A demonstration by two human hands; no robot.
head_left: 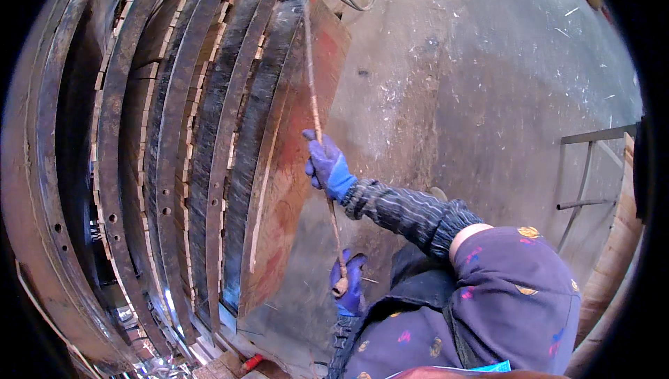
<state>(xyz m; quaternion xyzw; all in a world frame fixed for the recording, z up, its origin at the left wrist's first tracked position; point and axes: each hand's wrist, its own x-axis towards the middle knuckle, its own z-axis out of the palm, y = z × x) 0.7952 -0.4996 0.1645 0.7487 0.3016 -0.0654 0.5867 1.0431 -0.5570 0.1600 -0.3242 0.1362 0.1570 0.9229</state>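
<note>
Head view: your right hand (326, 166) and left hand (353, 290) both have fingers wrapped round the long rod (311, 72), its far end by the reddish panel's (296, 191) top corner; contact unclear. Rod work looks under way; remainder can't be told. Pale wood edges (189, 150) show between dark metal bars (169, 163).

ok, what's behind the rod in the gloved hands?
Behind the rod: the reddish panel higher up, floor lower down. Anything directly behind the right hand and left hand is covered, can't be seen.
</note>
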